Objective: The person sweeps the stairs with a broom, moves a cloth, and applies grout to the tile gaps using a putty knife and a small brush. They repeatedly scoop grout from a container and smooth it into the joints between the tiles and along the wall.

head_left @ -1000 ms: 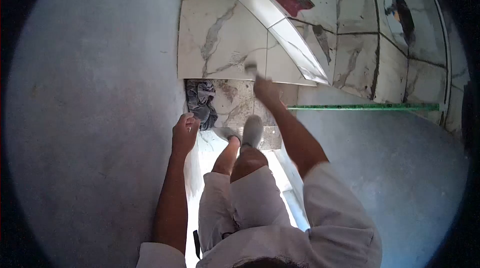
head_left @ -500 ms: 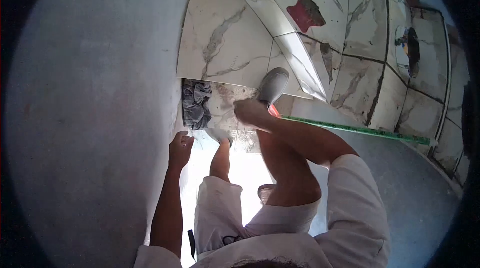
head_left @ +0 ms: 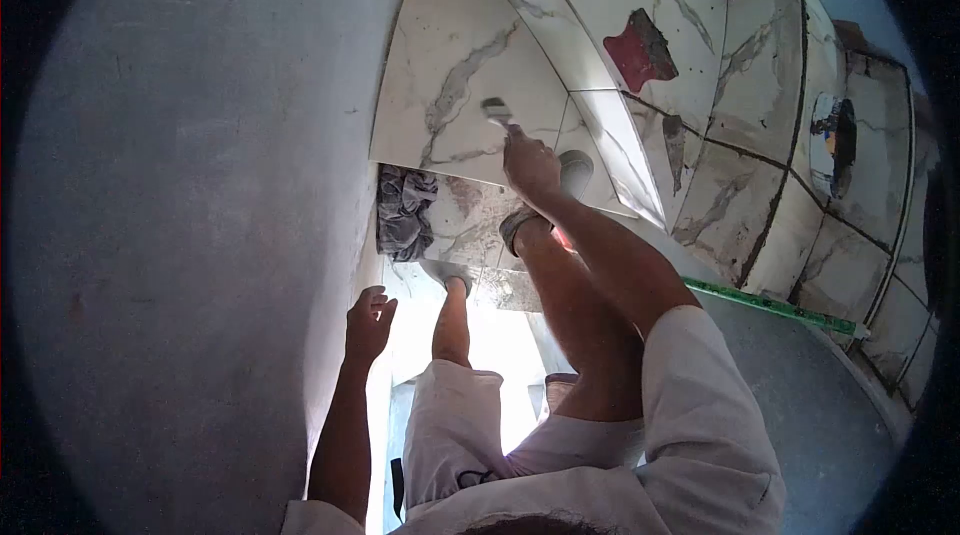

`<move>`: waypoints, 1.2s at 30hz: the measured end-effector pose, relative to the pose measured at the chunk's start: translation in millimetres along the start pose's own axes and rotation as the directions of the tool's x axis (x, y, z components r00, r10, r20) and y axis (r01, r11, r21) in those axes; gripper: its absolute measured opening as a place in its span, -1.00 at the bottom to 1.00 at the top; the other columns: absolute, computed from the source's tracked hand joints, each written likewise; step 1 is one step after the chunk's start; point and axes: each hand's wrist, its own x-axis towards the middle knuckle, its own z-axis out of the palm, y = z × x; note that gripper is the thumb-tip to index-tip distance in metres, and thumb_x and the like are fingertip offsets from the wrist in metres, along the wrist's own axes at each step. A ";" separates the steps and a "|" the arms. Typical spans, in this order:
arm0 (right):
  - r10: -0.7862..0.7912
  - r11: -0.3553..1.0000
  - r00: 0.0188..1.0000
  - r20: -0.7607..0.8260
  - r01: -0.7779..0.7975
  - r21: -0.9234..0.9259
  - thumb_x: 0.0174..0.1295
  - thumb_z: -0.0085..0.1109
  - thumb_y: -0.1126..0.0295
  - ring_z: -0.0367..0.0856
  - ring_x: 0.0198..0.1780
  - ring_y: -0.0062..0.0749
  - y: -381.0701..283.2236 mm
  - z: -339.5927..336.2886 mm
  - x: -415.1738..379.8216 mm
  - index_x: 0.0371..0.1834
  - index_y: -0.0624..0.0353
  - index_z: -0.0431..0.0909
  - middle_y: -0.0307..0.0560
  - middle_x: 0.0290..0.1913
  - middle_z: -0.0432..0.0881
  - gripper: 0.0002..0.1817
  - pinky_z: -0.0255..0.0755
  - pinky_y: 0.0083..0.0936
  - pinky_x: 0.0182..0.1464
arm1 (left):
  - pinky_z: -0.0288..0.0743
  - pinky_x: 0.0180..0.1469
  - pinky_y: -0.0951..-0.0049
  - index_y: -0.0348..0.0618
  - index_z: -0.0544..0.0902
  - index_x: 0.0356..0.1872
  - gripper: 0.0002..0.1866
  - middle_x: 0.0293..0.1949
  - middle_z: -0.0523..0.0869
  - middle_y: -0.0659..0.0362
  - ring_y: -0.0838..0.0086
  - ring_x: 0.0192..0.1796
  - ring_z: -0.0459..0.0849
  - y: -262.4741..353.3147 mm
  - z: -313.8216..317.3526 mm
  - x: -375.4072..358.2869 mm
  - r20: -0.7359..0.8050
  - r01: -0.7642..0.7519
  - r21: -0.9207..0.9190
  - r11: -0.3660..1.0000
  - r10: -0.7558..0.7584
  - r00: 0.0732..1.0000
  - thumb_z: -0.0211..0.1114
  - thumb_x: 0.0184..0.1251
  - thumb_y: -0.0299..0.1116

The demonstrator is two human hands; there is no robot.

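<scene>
My right hand [head_left: 532,165] is closed around the light handle of what looks like a small paintbrush [head_left: 496,113]. Its dark-tipped head points away from me, over a large white tile [head_left: 470,65] with grey veins. Just beside that hand, a grey shoe [head_left: 575,172] on one of my feet rests on the tile. My left hand [head_left: 371,323] hangs near the wall at left, fingers loosely bent and apart, with nothing in it. Beyond it, a crumpled dark grey cloth [head_left: 405,215] lies at the tile's near edge.
Tiled steps rise at right. On them lie a red piece caked with mortar [head_left: 640,50], a dark pointed blade [head_left: 673,150] and a white-and-dark object [head_left: 832,145]. A long green bar [head_left: 770,306] stretches along the right. A plain grey wall [head_left: 200,235] fills the left.
My right hand has moved forward from above my shin to over the tile, and the brush now shows in it. My left hand stays near the wall. The whole view has shifted slightly.
</scene>
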 end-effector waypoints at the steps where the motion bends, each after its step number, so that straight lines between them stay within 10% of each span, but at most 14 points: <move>1: -0.056 0.988 0.977 -0.207 0.085 0.132 0.18 -0.07 0.40 0.68 -0.36 -0.02 34.3 48.6 -8.1 -0.10 0.26 0.45 0.17 -0.42 0.64 -0.73 0.52 -0.05 -0.30 | 0.53 -0.11 0.32 -0.27 0.49 -0.02 -0.60 -0.17 0.66 -0.07 0.24 -0.14 0.67 2.7 -0.7 -2.4 -0.008 -0.010 0.025 1.000 0.010 1.000 0.28 0.20 -0.25; 3: 0.081 0.910 0.887 0.456 0.121 -0.397 0.28 -0.08 0.27 0.66 -0.37 -0.13 -25.3 -16.2 -50.2 -0.13 0.12 0.52 -0.05 -0.43 0.64 -0.76 0.52 -0.11 -0.23 | 0.53 -0.11 0.32 -0.28 0.49 -0.02 -0.60 -0.18 0.66 -0.06 0.25 -0.15 0.67 4.0 -2.4 -2.5 -0.016 -0.035 0.050 0.998 0.036 0.999 0.29 0.20 -0.25; 5: -0.066 0.837 0.830 0.553 0.348 -0.422 0.25 -0.07 0.28 0.65 -0.30 -0.06 0.0 6.0 -74.5 -0.22 0.14 0.54 0.02 -0.37 0.64 -0.77 0.50 -0.10 -0.19 | 0.53 -0.11 0.33 -0.28 0.48 -0.02 -0.60 -0.19 0.66 -0.06 0.26 -0.15 0.67 1.5 -1.4 -7.1 0.007 -0.010 0.032 0.999 0.010 1.000 0.29 0.21 -0.26; 9: 0.071 0.985 0.992 0.102 -0.053 -0.167 0.24 -0.13 0.29 0.62 -0.29 0.07 -10.7 -52.3 8.2 -0.34 0.18 0.49 0.19 -0.33 0.61 -0.77 0.43 0.08 -0.17 | 0.52 -0.09 0.32 -0.28 0.48 -0.01 -0.60 -0.17 0.66 -0.07 0.25 -0.15 0.67 1.5 -1.9 -9.5 0.016 -0.020 -0.001 1.000 0.020 1.000 0.28 0.21 -0.26; 11: -0.091 0.955 0.991 -0.100 0.059 -0.290 0.12 -0.01 0.38 0.65 -0.43 -0.10 30.3 -54.1 61.3 -0.11 0.32 0.45 0.13 -0.41 0.61 -0.70 0.52 -0.21 -0.51 | 0.52 -0.09 0.32 -0.28 0.48 0.00 -0.59 -0.17 0.66 -0.07 0.25 -0.13 0.68 3.2 -2.5 -9.5 0.015 0.002 0.013 1.000 -0.003 1.000 0.28 0.21 -0.26; 14: -0.046 0.904 0.989 0.139 0.100 -0.415 0.17 -0.07 0.35 0.66 -0.34 -0.04 25.4 -29.5 0.7 0.07 0.37 0.39 0.13 -0.41 0.62 -0.57 0.56 -0.11 -0.31 | 0.53 -0.11 0.32 -0.29 0.49 -0.01 -0.60 -0.18 0.67 -0.08 0.25 -0.13 0.68 6.6 -8.2 -9.7 0.004 -0.059 0.085 0.995 0.058 0.998 0.28 0.20 -0.28; 15: 0.204 0.938 0.942 0.266 -0.111 -0.327 0.25 -0.16 0.28 0.65 -0.22 0.00 -2.8 -28.5 -28.1 0.20 0.39 0.30 0.17 -0.39 0.62 -0.49 0.49 0.00 -0.10 | 0.53 -0.11 0.32 -0.29 0.49 -0.01 -0.60 -0.18 0.67 -0.08 0.25 -0.13 0.68 6.7 -11.1 -7.8 -0.002 -0.068 0.083 0.994 0.068 0.998 0.28 0.20 -0.28; 18: 0.037 0.927 0.858 0.512 0.162 -0.339 0.28 -0.17 0.26 0.63 -0.20 0.03 -8.0 -20.0 -82.4 0.14 0.31 0.32 0.18 -0.35 0.62 -0.56 0.47 0.00 -0.11 | 0.55 -0.15 0.32 -0.30 0.49 -0.03 -0.62 -0.21 0.67 -0.08 0.24 -0.16 0.69 12.7 -5.7 -6.5 0.005 -0.048 0.026 0.999 0.048 0.999 0.28 0.20 -0.28; 24: 0.139 0.984 0.980 0.139 -0.122 -0.126 0.35 -0.19 0.20 0.59 -0.15 0.09 -25.3 -129.6 -8.7 0.02 0.14 0.37 0.18 -0.27 0.61 -0.68 0.44 0.00 -0.14 | 0.55 -0.15 0.31 -0.30 0.50 -0.06 -0.63 -0.21 0.67 -0.09 0.20 -0.17 0.69 25.9 15.9 16.8 0.045 -0.201 -0.008 0.980 0.201 0.978 0.27 0.21 -0.27; 30: -0.265 0.950 0.937 -0.227 0.293 0.103 0.27 -0.10 0.33 0.57 -0.09 0.03 19.2 -61.5 42.9 0.15 0.10 0.31 0.11 -0.10 0.52 -0.63 0.44 -0.07 -0.05 | 0.52 -0.05 0.35 -0.32 0.50 -0.05 -0.59 -0.18 0.67 -0.09 0.26 -0.11 0.67 117.0 17.9 46.8 0.078 -0.280 -0.100 0.955 0.288 0.954 0.28 0.21 -0.21; 33: -0.106 0.993 0.984 0.141 0.113 -0.045 0.27 -0.07 0.27 0.45 0.09 -0.06 17.0 -73.5 49.1 0.19 0.11 0.38 -0.01 0.08 0.50 -0.58 0.32 -0.16 0.13 | 0.50 -0.06 0.40 -0.29 0.49 0.00 -0.60 -0.18 0.66 0.00 0.34 -0.10 0.63 154.0 13.0 72.3 0.110 -0.334 0.002 0.942 0.332 0.937 0.24 0.27 -0.21; 36: -0.148 0.981 0.980 -0.136 0.128 -0.144 0.24 -0.03 0.27 0.43 0.09 -0.05 41.7 -84.4 36.1 0.07 0.18 0.47 0.02 0.06 0.51 -0.62 0.30 -0.20 0.14 | 0.50 -0.09 0.42 -0.28 0.51 -0.05 -0.64 -0.19 0.66 0.01 0.37 -0.13 0.63 184.3 24.6 104.4 0.104 -0.327 -0.025 0.945 0.328 0.939 0.25 0.26 -0.23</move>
